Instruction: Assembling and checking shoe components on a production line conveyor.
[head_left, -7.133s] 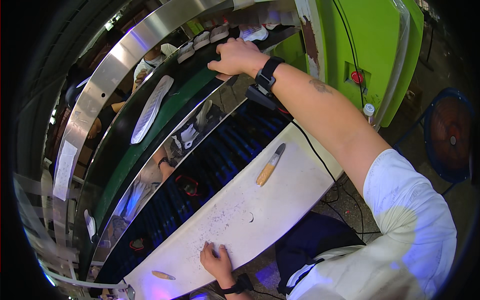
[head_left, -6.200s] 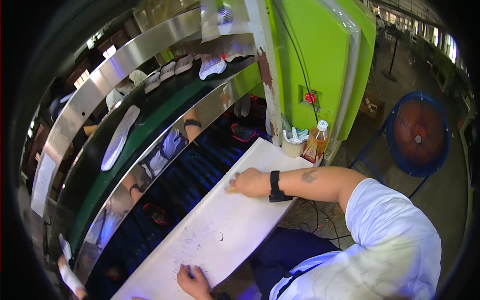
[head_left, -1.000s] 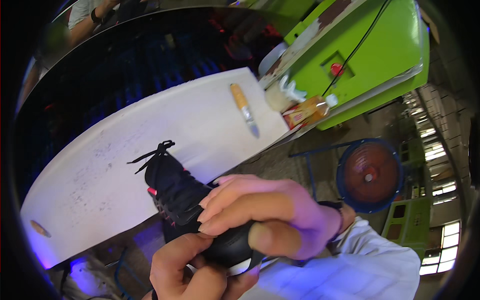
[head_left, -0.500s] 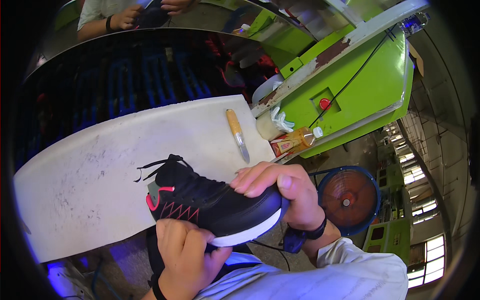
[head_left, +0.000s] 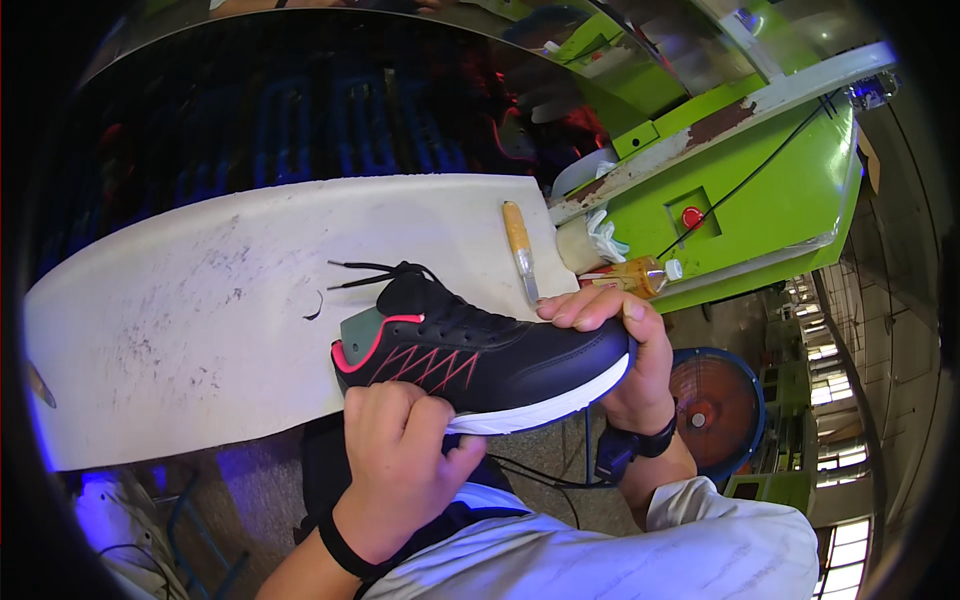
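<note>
A black sneaker with red trim, red crossed stitching and a white sole is held above the near edge of a white work surface, its toe pointing right. Inside its opening sits a grey-green shoe last. My left hand grips the sole's near side between heel and midfoot, thumb along the white edge. Around the toe closes my right hand, fingers over the upper; its grip beneath is hidden. Black laces trail loose from the tongue. Just beyond my right fingertips lies a knife with a wooden handle.
The scuffed white work surface borders a dark machine bed. A tub with white gloves and a bottle of amber liquid stand by a green machine panel with a red button. A fan is at right.
The sneaker is turned slightly so more of its side and white sole shows; both hands keep their hold. My view has shifted, moving the surroundings rightward. A dark curved scrap now shows on the surface.
</note>
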